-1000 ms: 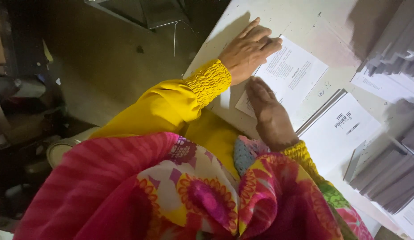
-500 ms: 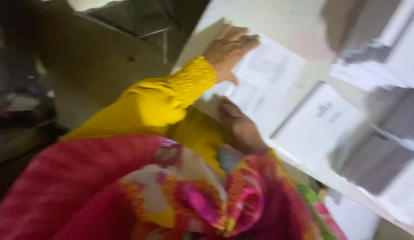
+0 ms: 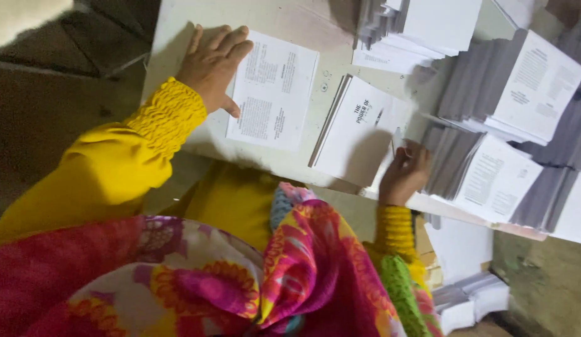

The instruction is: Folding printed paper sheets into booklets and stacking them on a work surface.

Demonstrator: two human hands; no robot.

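Up near the desk's [image 3: 303, 19] far-left corner, the left hand [image 3: 210, 62] lies flat with fingers spread narrowly on the left edge of a printed sheet [image 3: 273, 90]. Just beside it, toward the near edge, a white booklet [image 3: 356, 128] rests under the right hand [image 3: 406, 171], whose curled fingers pinch its right-hand corner. 3 fanned stacks of printed pages [image 3: 496, 175] crowd the right side.

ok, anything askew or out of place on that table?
Nothing damaged or spilled. The stacks of printed sheets are fanned and lie at mixed angles, not squared. More paper sits below the table edge. Left hand rests on a printed sheet; right hand touches a booklet.
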